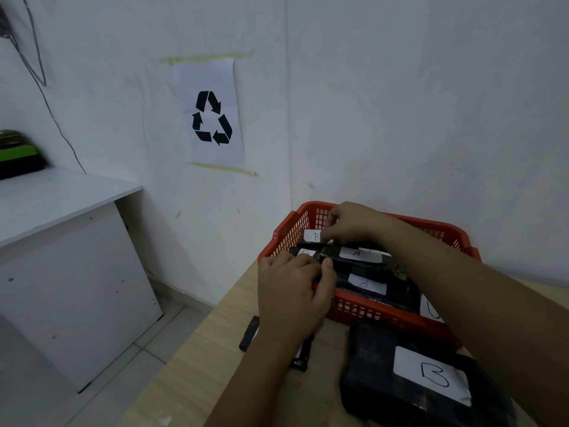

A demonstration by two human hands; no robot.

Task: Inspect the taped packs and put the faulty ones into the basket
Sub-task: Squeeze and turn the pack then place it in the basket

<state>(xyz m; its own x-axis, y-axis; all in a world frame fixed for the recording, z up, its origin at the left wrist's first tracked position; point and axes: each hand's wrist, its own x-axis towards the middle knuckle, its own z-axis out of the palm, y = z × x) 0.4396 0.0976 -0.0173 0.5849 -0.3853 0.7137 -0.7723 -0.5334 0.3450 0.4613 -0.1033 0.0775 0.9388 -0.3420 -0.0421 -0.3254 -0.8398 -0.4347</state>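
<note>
A red plastic basket [369, 312] stands on the wooden table against the wall. Inside lie several black taped packs with white labels, among them one marked A [357, 254] and one marked B [369, 285]. My right hand [354, 223] reaches into the basket and pinches a small black pack with a B label [311, 237] at the far left corner. My left hand [292, 291] rests over the basket's near left rim, fingers curled, thumb touching the end of the A pack. A large black pack labelled B [428, 383] lies on the table in front of the basket.
Two small black packs [249, 334] lie on the table under my left wrist. The table's left edge drops to a tiled floor. A white cabinet [70, 272] stands at left, and a recycling sign [212, 118] is taped to the wall.
</note>
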